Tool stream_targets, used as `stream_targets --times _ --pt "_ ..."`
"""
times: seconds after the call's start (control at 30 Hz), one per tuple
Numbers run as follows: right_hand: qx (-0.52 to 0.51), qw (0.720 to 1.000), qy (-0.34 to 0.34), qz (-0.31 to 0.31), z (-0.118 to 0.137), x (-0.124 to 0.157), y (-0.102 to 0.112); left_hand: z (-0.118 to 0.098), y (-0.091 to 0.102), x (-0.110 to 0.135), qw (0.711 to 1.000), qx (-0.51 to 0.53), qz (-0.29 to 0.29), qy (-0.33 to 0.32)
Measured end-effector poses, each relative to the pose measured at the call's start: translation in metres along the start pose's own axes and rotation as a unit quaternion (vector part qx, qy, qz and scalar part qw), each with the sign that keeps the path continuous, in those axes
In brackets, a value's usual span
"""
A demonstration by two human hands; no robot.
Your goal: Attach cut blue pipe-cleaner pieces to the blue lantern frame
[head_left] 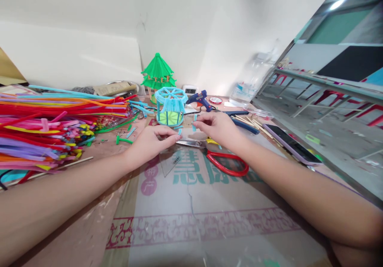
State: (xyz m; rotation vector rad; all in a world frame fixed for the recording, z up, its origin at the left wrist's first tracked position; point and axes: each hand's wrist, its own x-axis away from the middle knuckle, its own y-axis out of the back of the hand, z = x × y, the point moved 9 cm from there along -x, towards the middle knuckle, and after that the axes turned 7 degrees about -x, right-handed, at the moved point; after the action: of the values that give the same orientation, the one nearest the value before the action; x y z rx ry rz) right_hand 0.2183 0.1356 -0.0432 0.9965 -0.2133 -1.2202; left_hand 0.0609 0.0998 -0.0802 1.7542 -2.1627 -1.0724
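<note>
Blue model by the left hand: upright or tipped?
Upright. The blue model has its yellow-green floor at the bottom, posts rising from it and the spoked top uppermost.

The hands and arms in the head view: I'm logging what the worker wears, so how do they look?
The left hand and right hand are ungloved, with no ring that I can make out. Both the left forearm and right forearm are bare: no sleeve, watch or bracelet shows, nor any clear marking.
</note>
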Motion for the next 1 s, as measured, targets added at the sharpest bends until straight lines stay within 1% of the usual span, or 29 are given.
stream_targets --times 0.13,0.2,0.3,0.43,0.5,0.63,0.73,0.87,1.0 --pt "-0.019 0.999 0.013 -0.035 0.005 0.001 0.006 0.011 -0.001 0.000 0.999 0.013 -0.005 0.045" --pt "-0.006 0.999 0.022 -0.026 0.004 -0.001 0.006 0.010 -0.002 0.000 0.999 0.013 -0.002 0.049" --pt "0.020 1.000 0.011 0.000 -0.003 -0.003 0.004 0.006 -0.003 0.000 0.999 0.014 0.004 0.041" --pt "0.004 1.000 -0.010 0.019 -0.010 -0.004 0.000 0.006 -0.004 0.001 0.999 0.025 0.009 0.046" --pt "0.013 1.000 -0.007 0.022 -0.010 -0.004 -0.001 0.006 -0.004 0.002 0.998 0.027 0.012 0.049" --pt "0.024 1.000 0.007 0.005 -0.004 -0.003 0.003 0.009 -0.004 0.001 0.998 0.034 0.009 0.048" --pt "0.008 0.998 0.046 0.035 0.013 0.003 -0.005 0.009 -0.003 -0.001 0.998 0.054 0.001 0.040" --pt "0.024 0.990 0.109 0.082 0.039 0.019 -0.027 0.006 -0.002 -0.002 0.996 0.088 -0.006 0.018" --pt "0.064 0.975 0.178 0.119 0.051 0.031 -0.046 0.002 0.003 -0.002 0.998 0.057 -0.026 0.005"
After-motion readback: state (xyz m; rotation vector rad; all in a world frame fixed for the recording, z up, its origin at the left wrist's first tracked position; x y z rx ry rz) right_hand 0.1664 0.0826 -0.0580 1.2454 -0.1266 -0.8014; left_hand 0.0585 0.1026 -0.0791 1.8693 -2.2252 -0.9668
